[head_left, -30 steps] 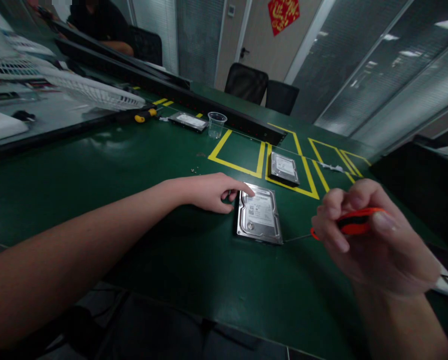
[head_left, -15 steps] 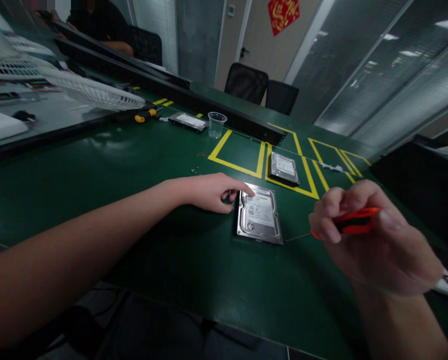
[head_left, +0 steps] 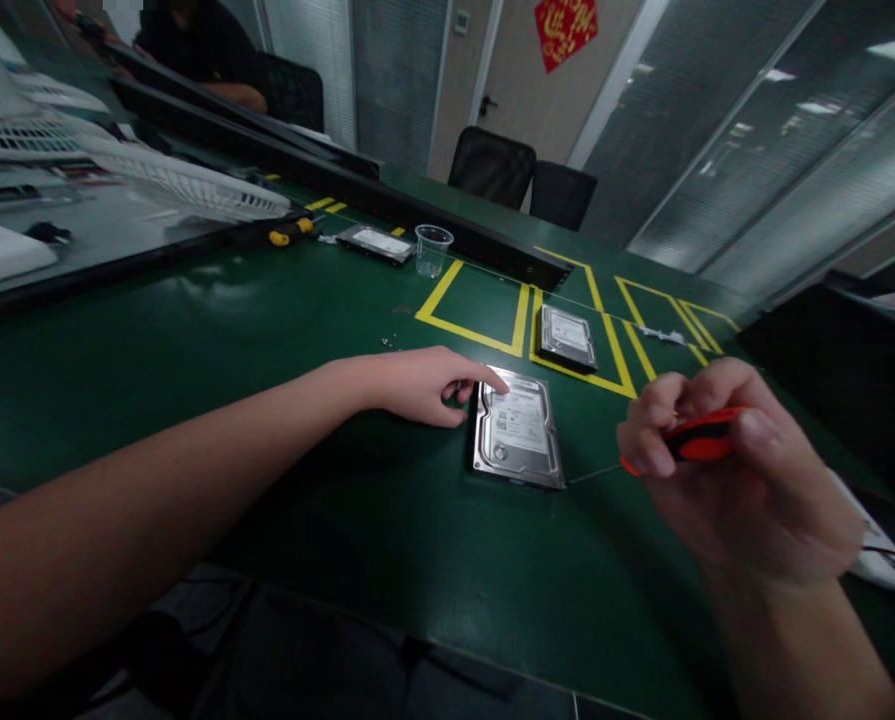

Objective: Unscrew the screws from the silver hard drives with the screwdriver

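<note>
A silver hard drive lies label-up on the green table. My left hand holds it steady: the index finger presses on its top and the other fingers curl by its left edge. In my right hand is a screwdriver with a red and black handle, fingers closed around it. Its thin shaft reaches left, and the tip is at the drive's near right corner. Whether the tip sits in a screw cannot be made out.
A second hard drive lies in a yellow taped box beyond. Farther back are a clear plastic cup, another drive and a yellow-black tool. Tiny loose pieces lie left of centre. A white fan guard stands left. A person sits at the back.
My right hand has turned slightly with the screwdriver, its thumb shifting a little left and up the handle. The left hand and the hard drive have stayed in place.
</note>
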Action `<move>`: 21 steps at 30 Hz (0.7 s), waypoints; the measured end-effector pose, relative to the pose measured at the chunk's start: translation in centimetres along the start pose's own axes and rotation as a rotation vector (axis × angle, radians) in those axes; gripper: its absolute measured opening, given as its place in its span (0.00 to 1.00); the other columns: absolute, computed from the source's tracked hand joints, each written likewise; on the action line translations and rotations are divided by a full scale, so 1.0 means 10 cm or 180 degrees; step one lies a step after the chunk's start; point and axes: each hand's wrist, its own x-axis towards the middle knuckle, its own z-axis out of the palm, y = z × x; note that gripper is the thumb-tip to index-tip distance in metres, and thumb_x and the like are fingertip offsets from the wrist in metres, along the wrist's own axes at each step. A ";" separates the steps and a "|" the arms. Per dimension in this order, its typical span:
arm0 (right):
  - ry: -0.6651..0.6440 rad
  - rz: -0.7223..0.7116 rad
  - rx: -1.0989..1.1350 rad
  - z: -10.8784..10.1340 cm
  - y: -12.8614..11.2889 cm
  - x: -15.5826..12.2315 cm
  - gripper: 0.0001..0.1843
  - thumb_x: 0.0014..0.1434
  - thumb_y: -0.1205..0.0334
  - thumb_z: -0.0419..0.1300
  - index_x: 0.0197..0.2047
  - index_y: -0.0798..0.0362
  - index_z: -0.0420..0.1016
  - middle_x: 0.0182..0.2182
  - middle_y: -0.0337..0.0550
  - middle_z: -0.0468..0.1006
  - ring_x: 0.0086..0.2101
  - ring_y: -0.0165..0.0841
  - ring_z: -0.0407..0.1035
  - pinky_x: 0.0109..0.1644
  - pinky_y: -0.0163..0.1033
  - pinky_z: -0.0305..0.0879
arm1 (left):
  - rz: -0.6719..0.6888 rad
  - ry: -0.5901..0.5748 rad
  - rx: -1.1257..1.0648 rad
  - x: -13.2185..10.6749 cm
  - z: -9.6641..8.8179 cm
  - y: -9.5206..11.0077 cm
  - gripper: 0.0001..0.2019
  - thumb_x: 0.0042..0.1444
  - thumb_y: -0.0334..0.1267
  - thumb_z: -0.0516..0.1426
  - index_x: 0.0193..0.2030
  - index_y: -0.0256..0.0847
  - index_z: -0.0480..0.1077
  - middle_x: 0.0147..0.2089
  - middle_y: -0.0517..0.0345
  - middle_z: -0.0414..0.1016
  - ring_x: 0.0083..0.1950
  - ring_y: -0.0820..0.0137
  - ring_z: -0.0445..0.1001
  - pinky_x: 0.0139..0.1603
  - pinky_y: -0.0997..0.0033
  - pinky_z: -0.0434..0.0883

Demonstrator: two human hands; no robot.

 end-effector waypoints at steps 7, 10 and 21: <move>0.0004 -0.0027 0.0027 0.01 0.03 0.02 0.21 0.68 0.42 0.53 0.39 0.46 0.80 0.31 0.43 0.73 0.21 0.29 0.57 0.25 0.43 0.49 | -0.0003 -0.0010 0.0009 0.00 0.00 0.01 0.33 0.59 0.36 0.59 0.72 0.53 0.64 0.43 0.59 0.74 0.40 0.70 0.72 0.43 0.71 0.65; 0.0035 -0.0050 0.0048 0.01 0.01 0.03 0.21 0.68 0.47 0.51 0.36 0.48 0.82 0.32 0.45 0.71 0.24 0.32 0.58 0.26 0.44 0.52 | -0.0015 -0.0028 0.0013 0.00 0.00 0.01 0.33 0.60 0.36 0.59 0.72 0.53 0.64 0.44 0.59 0.74 0.40 0.70 0.71 0.43 0.70 0.65; 0.0043 0.0014 -0.0002 0.01 0.00 0.03 0.10 0.61 0.51 0.67 0.37 0.46 0.74 0.32 0.38 0.74 0.17 0.24 0.56 0.22 0.41 0.46 | -0.0033 -0.0027 -0.0015 -0.01 0.00 0.00 0.33 0.59 0.37 0.59 0.72 0.53 0.64 0.44 0.58 0.74 0.40 0.70 0.71 0.43 0.70 0.65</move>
